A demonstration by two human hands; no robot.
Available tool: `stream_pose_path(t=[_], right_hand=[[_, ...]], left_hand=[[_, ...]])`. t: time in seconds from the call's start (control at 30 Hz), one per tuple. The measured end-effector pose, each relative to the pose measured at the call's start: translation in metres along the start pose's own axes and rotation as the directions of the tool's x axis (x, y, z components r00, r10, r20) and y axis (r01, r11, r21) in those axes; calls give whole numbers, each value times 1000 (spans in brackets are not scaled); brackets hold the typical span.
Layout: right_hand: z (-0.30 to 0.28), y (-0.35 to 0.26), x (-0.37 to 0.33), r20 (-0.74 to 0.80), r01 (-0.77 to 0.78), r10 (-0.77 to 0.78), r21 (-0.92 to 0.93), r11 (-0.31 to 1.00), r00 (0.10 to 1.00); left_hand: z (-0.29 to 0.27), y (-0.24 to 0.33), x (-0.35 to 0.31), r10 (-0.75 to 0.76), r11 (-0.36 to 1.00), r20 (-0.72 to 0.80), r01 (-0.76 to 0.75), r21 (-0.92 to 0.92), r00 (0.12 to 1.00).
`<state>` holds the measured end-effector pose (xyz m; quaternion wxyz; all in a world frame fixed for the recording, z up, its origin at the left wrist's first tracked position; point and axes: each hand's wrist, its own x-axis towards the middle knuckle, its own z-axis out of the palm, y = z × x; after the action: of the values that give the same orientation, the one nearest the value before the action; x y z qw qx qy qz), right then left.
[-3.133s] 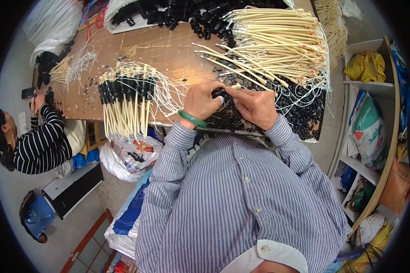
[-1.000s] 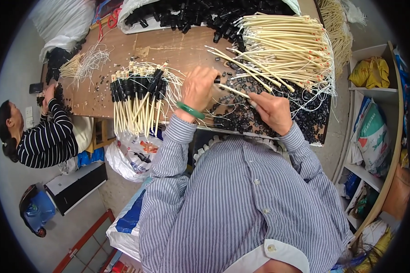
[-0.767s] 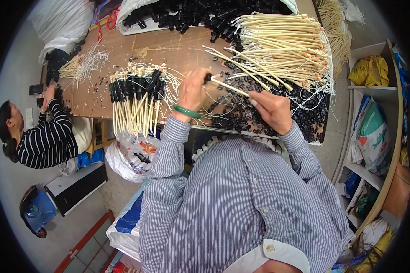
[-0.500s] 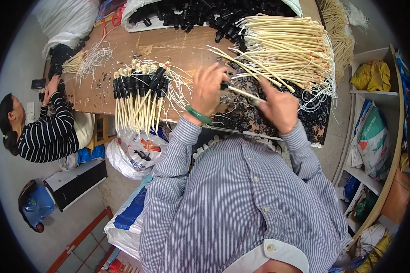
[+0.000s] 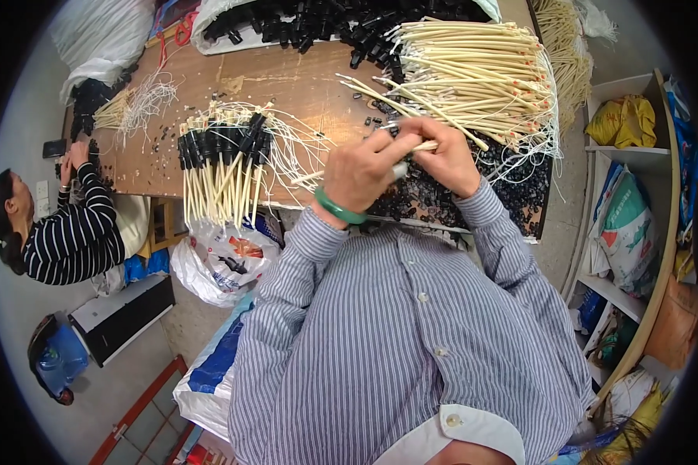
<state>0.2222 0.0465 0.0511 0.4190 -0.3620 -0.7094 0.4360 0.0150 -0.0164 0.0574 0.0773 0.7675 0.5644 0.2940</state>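
Over the near edge of the table, my left hand [image 5: 362,169], a green bangle at its wrist, meets my right hand [image 5: 447,157]. Both are closed on a thin cream-coloured tube [image 5: 426,146]; most of it is hidden by the fingers. A cream end [image 5: 309,178] sticks out left of my left hand; whether it belongs to the same tube I cannot tell. Left of my hands lies a bundle of cream tubes with black sockets [image 5: 223,151] and loose white wires. Beyond my right hand is a big pile of similar tubes [image 5: 473,77] without sockets.
Small black parts [image 5: 512,190] are strewn by my right hand. A white sack [image 5: 244,43] spills black sockets [image 5: 310,27] at the back. Another person [image 5: 70,225] in a striped top works at the far left. Shelves [image 5: 628,151] stand right; a plastic bag [image 5: 217,267] sits below the table edge.
My hands were farther apart with a tube and black piece between them. Now the right hand has come left and up against my left, fingers closed together. The view has shifted slightly.
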Motion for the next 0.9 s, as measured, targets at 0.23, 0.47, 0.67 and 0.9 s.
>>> stream_pose_path(t=[0.23,0.47,0.67,0.9], right_hand=[[-6,-8,11,323,-96,-68,466,880,944],[46,-7,-9,255,222,-56,-686,693,965],[36,3,-1,150,112,-49,-443,890,987],[37,3,7,48,102,-90,-499,861,995]], left_hand=[[13,-14,-4,-561,605,264,606,-516,785],[18,-5,2,-537,610,149,505,-611,830],[13,-11,5,-491,789,254,549,-277,834],[13,-12,9,-415,871,296,470,-144,860]])
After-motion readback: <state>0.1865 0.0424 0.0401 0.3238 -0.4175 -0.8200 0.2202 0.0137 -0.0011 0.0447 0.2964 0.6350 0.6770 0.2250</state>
